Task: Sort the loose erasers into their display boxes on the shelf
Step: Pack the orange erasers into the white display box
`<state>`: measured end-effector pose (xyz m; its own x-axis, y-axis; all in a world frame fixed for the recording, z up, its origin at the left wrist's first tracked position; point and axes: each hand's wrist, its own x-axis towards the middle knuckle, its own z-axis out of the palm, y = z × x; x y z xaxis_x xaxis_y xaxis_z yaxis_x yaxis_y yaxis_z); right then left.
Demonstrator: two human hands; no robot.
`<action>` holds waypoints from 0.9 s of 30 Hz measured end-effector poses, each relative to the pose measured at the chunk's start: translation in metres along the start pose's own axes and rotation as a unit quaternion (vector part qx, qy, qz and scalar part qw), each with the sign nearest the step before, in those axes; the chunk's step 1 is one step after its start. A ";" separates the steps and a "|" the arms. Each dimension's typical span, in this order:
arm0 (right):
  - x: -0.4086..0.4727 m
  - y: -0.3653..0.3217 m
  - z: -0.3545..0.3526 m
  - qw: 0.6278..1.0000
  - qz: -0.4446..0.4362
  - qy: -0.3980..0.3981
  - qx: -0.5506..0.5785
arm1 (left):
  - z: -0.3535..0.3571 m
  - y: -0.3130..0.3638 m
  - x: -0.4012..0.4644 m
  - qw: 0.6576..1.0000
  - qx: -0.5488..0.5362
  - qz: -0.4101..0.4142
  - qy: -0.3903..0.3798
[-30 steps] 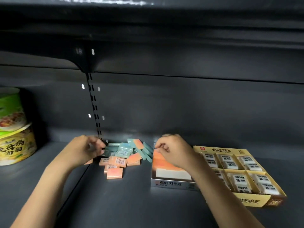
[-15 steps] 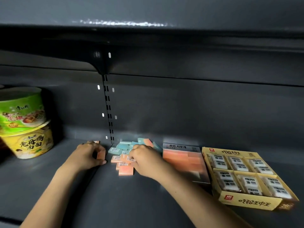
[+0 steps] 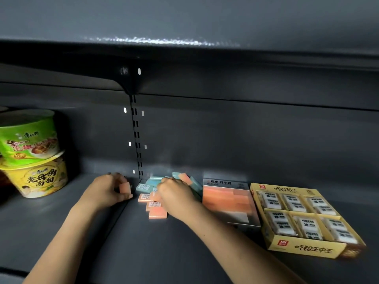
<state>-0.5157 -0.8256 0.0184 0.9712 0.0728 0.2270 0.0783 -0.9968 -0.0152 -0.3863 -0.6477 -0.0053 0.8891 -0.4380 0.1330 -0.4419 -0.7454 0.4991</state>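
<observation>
Two bare forearms rise from the lower edge of the frame toward its middle, one from the lower left and one from the lower right. No sleeve shows on either arm up to where the frame cuts them off; both are uncovered from wrist to elbow. The left hand [image 3: 108, 189] and the right hand [image 3: 176, 196] are bare, with no glove. The fingernails at the top of the left hand look dark, though the dim light makes this hard to tell.
</observation>
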 end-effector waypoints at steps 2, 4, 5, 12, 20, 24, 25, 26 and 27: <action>0.002 0.000 0.003 1.000 0.001 0.004 0.006 | -0.005 0.005 -0.002 0.998 -0.057 0.023 0.033; 0.001 0.003 0.003 0.999 0.009 0.011 0.031 | -0.011 0.012 -0.005 0.991 -0.111 0.058 0.053; 0.000 0.006 0.002 0.998 0.017 0.022 0.054 | -0.014 0.016 -0.007 0.986 -0.139 0.072 0.056; -0.022 0.057 -0.034 0.960 0.109 0.071 0.248 | -0.015 0.064 -0.017 0.960 -0.244 0.137 0.007; -0.063 0.120 -0.059 0.935 0.220 0.072 0.268 | 0.022 0.126 -0.011 0.948 -0.237 0.211 -0.027; -0.082 0.139 -0.064 0.937 0.247 0.064 0.240 | 0.046 0.153 -0.008 0.941 -0.224 0.237 -0.092; -0.086 0.142 -0.065 0.938 0.251 0.058 0.231 | 0.052 0.159 -0.008 0.939 -0.221 0.242 -0.102; -0.089 0.145 -0.065 0.940 0.256 0.049 0.221 | 0.057 0.166 -0.008 0.939 -0.216 0.246 -0.109; -0.092 0.149 -0.066 0.942 0.262 0.038 0.209 | 0.062 0.173 -0.008 0.938 -0.212 0.248 -0.118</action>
<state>-0.6086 -0.9826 0.0590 0.8838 -0.4429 0.1507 -0.3092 -0.7947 -0.5224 -0.4777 -0.8043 0.0269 0.5128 -0.8147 0.2706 -0.6632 -0.1757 0.7276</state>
